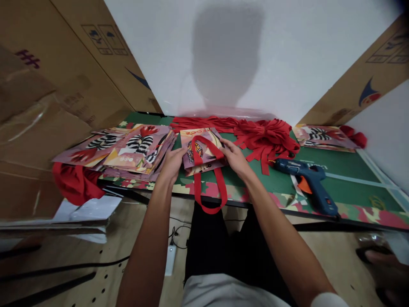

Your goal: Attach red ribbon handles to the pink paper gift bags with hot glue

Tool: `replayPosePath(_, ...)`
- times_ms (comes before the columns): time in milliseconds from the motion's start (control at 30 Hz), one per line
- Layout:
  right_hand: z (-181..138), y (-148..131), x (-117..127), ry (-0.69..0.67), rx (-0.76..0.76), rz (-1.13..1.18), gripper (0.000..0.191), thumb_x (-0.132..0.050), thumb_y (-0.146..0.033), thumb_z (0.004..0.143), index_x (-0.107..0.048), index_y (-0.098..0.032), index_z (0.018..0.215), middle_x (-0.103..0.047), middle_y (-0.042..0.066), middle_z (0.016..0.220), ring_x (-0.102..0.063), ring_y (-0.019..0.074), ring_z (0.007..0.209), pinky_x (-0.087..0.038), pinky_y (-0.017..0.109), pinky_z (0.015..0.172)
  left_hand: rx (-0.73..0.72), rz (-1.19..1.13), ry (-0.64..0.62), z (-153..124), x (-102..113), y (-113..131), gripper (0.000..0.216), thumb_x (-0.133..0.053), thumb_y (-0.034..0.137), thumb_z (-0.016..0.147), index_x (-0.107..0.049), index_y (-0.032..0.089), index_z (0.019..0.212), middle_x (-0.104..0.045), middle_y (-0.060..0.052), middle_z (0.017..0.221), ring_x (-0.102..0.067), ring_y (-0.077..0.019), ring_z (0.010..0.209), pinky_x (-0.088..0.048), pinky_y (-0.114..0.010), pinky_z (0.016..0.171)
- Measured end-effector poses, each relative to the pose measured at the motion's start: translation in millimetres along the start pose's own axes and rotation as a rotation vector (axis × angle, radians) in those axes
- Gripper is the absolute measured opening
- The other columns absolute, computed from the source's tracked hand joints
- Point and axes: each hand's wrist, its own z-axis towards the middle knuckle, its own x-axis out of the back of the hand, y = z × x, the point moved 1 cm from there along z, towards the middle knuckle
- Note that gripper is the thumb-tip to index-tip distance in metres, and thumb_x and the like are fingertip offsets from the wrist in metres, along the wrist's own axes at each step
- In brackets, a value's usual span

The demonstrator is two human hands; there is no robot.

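Between my hands is a printed gift bag (188, 136) with a butterfly picture and red strap handles. One red handle (220, 185) hangs past the table's front edge; the other arches over the printed face. My left hand (172, 164) is closed on the bag's left edge, the thumb partly hidden. On the opposite edge my right hand (235, 157) grips the bag with fingers and thumb. Close by on the left lies a stack of similar printed bags (140, 147). A blue glue gun (311, 179) with an orange trigger rests on its side to the right.
Behind the bag, red fabric straps (268, 132) are heaped along the white wall. More printed bags (326, 136) lie at the far right. The green table (348, 164) has a patterned front edge. Cardboard (41, 140) stands at the left, and a power strip (170, 260) lies on the floor.
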Motion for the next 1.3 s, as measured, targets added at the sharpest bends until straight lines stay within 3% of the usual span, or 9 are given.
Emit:
replayPosePath(133,-18,-7,5,-0.022,0.05,-0.23,0.059,-0.058,-0.041,0.102,-0.062,-0.02,0.157,-0.063,0.009,0.159,-0.062,0.0281,0.142,-0.046,0.044,0.124,-0.04,0.199,-0.019,-13,-4,0,0.049,-0.063,0.046,0.092,-0.075,0.013,0.127,-0.079,-0.014,0.109,-0.077,-0.0281,0.102,-0.063,-0.043,0.095)
replayPosePath(233,-33,-9,5,-0.088,0.061,-0.527,0.054,-0.058,-0.034,0.104,-0.066,-0.015,0.154,-0.055,0.018,0.166,-0.052,0.0349,0.152,-0.04,0.052,0.128,-0.126,0.437,0.025,-29,-10,1,0.06,-0.066,0.027,0.091,-0.064,0.016,0.15,-0.071,-0.019,0.138,-0.066,-0.0339,0.131,-0.052,-0.053,0.116)
replayPosePath(400,-71,-29,2,-0.181,0.189,-0.945,0.042,-0.053,-0.032,0.111,-0.074,-0.025,0.147,-0.029,0.018,0.181,-0.035,0.0437,0.159,-0.03,0.07,0.123,-0.287,0.924,-0.102,-50,-16,6,0.043,-0.049,0.018,0.1,-0.075,0.024,0.134,-0.056,-0.014,0.165,-0.046,-0.0384,0.153,-0.033,-0.066,0.127)
replayPosePath(567,-152,-64,14,-0.508,0.437,-0.783,0.025,-0.06,-0.021,0.103,-0.084,-0.026,0.105,-0.052,0.007,0.17,-0.048,0.035,0.152,-0.026,0.065,0.124,-0.312,1.146,-0.177,-36,-15,15,0.037,-0.049,0.025,0.103,-0.074,0.022,0.129,-0.068,-0.015,0.15,-0.058,-0.0382,0.138,-0.045,-0.061,0.115)
replayPosePath(700,-196,-80,33,-0.549,0.579,-0.633,0.019,-0.062,-0.02,0.102,-0.08,-0.023,0.101,-0.077,0.007,0.137,-0.071,0.0271,0.121,-0.044,0.048,0.108,-0.32,1.234,-0.083,-25,-31,16,0.036,-0.048,0.03,0.104,-0.072,0.013,0.126,-0.068,-0.025,0.138,-0.058,-0.0439,0.134,-0.047,-0.061,0.111)
replayPosePath(800,-171,-91,41,-0.347,0.637,-0.482,0.022,-0.057,-0.019,0.106,-0.076,-0.022,0.095,-0.083,0.005,0.109,-0.074,0.0209,0.097,-0.049,0.037,0.09,-0.347,1.254,0.01,-29,-44,11,0.044,-0.045,0.03,0.106,-0.064,0.006,0.138,-0.059,-0.032,0.147,-0.053,-0.0476,0.14,-0.045,-0.063,0.111)
replayPosePath(900,-101,-94,28,-0.111,0.499,-0.53,0.031,-0.048,-0.03,0.114,-0.073,-0.021,0.098,-0.081,0.008,0.103,-0.073,0.0214,0.093,-0.051,0.033,0.083,-0.437,1.262,-0.044,-35,-46,7,0.043,-0.04,0.027,0.109,-0.061,0.015,0.144,-0.053,-0.024,0.162,-0.047,-0.0411,0.15,-0.04,-0.06,0.118)
replayPosePath(1067,-3,-63,-32,-0.235,0.225,-0.974,0.033,-0.046,-0.031,0.115,-0.073,-0.012,0.119,-0.077,0.018,0.127,-0.071,0.029,0.114,-0.051,0.036,0.094,-0.511,1.291,-0.196,-37,-41,9,0.041,-0.038,0.022,0.11,-0.066,0.019,0.139,-0.063,-0.016,0.155,-0.056,-0.0306,0.144,-0.04,-0.053,0.119)
replayPosePath(1300,5,-19,-53,-0.265,0.196,-1.041,0.041,-0.04,-0.033,0.115,-0.073,-0.012,0.13,-0.069,0.021,0.144,-0.062,0.0356,0.133,-0.045,0.047,0.115,-0.418,1.325,-0.218,-24,-57,18,0.034,-0.046,0.019,0.105,-0.073,0.014,0.126,-0.069,-0.021,0.136,-0.062,-0.0348,0.132,-0.049,-0.047,0.109)
